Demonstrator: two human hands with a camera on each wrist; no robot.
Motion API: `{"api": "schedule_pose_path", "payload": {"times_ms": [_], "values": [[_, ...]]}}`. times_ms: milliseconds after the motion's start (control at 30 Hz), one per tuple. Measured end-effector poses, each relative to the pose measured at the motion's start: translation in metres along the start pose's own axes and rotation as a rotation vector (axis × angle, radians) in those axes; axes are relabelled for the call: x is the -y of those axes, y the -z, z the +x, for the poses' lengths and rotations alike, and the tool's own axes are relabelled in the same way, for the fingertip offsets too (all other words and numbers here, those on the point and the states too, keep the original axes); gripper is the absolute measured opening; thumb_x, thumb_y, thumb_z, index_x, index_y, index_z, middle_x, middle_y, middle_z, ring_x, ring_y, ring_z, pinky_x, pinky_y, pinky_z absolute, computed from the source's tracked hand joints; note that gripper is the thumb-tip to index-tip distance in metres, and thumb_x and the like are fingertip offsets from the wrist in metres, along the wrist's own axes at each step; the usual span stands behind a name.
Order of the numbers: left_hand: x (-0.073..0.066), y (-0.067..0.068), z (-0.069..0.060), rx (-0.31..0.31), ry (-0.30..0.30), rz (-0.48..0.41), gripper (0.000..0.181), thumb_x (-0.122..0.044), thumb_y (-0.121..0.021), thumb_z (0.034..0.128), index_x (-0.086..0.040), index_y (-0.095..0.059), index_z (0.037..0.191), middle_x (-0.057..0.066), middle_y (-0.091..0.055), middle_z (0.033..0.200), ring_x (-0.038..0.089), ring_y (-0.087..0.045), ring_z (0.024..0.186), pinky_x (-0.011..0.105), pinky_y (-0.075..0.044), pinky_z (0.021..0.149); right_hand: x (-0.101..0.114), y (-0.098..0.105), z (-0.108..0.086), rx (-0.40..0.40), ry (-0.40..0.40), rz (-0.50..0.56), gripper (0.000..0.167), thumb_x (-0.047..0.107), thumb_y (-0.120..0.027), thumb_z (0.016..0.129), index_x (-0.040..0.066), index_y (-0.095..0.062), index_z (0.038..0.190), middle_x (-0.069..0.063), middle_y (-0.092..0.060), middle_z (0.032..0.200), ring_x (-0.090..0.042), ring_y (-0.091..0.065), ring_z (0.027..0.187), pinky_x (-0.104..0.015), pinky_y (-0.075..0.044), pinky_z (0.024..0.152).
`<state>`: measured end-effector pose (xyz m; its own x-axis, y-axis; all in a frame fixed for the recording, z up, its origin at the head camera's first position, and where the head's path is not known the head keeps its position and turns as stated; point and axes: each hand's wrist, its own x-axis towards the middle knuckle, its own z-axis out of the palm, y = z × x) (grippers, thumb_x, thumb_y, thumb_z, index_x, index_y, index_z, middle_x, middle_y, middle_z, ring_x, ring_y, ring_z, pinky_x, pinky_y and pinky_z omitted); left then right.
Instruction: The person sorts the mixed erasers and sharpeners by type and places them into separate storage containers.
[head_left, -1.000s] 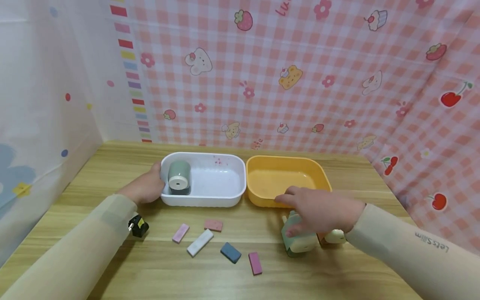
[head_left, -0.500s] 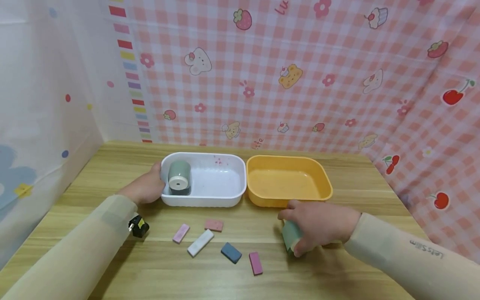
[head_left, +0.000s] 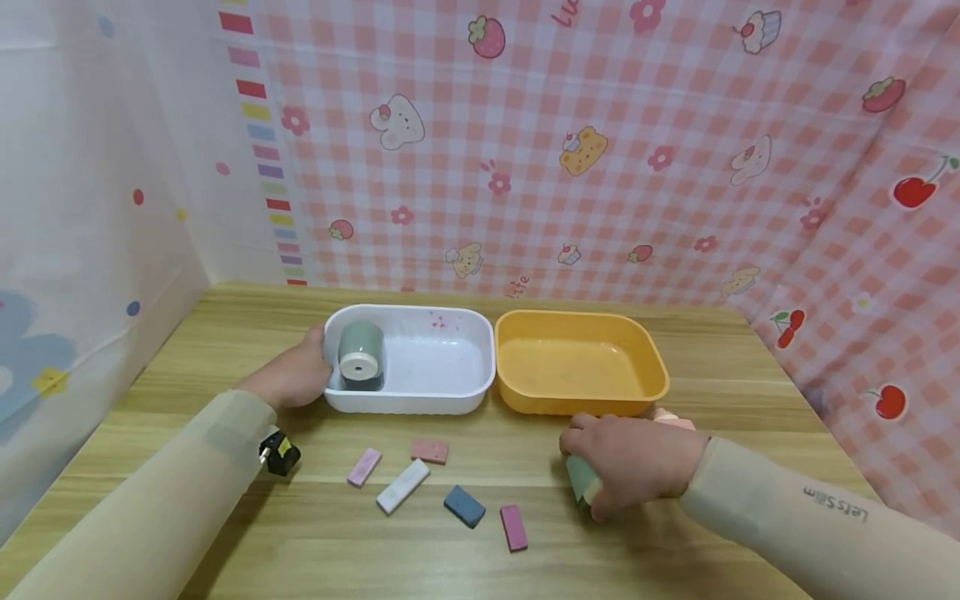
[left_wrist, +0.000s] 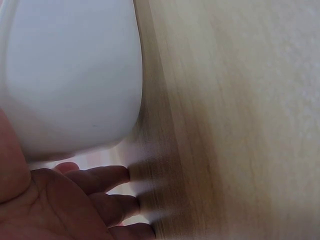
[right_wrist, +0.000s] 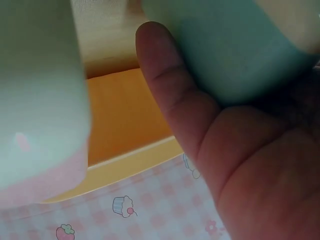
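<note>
My left hand [head_left: 296, 371] rests against the left end of a white plastic bin [head_left: 405, 404]. In the left wrist view its fingers [left_wrist: 102, 177] stretch loosely past the bin's end, down toward the table. Inside the bin lies a green cylindrical pencil sharpener [head_left: 362, 343], its white end with a small hole facing me. In front of a yellow bin [head_left: 581, 402], my right hand [head_left: 637, 462] grips a second green-and-cream sharpener [head_left: 581, 479], mostly hidden under the fingers. The thumb lies along its side in the right wrist view. A pale green-and-pink object [right_wrist: 40, 110] stands close by, mostly behind my hand in the head view.
Several small eraser-like blocks lie on the wooden table: lilac [head_left: 364, 467], salmon [head_left: 430, 451], white [head_left: 403, 487], dark blue [head_left: 465, 507] and magenta [head_left: 513, 527]. The two bins stand side by side. A patterned cloth [head_left: 525, 125] hangs behind the table.
My right hand has come down from above the yellow bin's front edge and closed its fingers round the green sharpener. The left hand and the white bin stay in place.
</note>
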<state>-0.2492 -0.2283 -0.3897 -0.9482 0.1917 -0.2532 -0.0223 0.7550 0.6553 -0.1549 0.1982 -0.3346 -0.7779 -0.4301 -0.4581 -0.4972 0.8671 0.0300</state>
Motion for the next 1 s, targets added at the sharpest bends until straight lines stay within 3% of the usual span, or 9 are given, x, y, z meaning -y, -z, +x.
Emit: {"api": "schedule_pose_path", "payload": {"times_ms": [400, 1000], "values": [[0.0010, -0.0012, 0.0006, -0.026, -0.046, 0.022, 0.080, -0.002, -0.041, 0.0938, 0.011, -0.001, 0.162, 0.044, -0.036, 0.156, 0.054, -0.041, 0.144, 0.070, -0.023, 0.123, 0.0019, -0.0017, 0.0028, 0.003, 0.001, 0.002, 0.050, 0.039, -0.090, 0.068, 0.033, -0.063, 0.110, 0.015, -0.052, 0.099, -0.008, -0.053, 0.084, -0.056, -0.047, 0.076], [-0.0008, -0.0006, -0.0005, -0.016, -0.034, 0.017, 0.079, -0.003, -0.041, 0.0959, 0.010, 0.001, 0.162, 0.043, -0.033, 0.158, 0.057, -0.037, 0.147, 0.072, -0.022, 0.123, 0.0018, -0.0013, 0.0041, 0.011, -0.010, 0.001, 0.050, 0.039, -0.090, 0.068, 0.034, -0.063, 0.110, 0.016, -0.052, 0.099, -0.008, -0.053, 0.084, -0.055, -0.046, 0.076]]}}
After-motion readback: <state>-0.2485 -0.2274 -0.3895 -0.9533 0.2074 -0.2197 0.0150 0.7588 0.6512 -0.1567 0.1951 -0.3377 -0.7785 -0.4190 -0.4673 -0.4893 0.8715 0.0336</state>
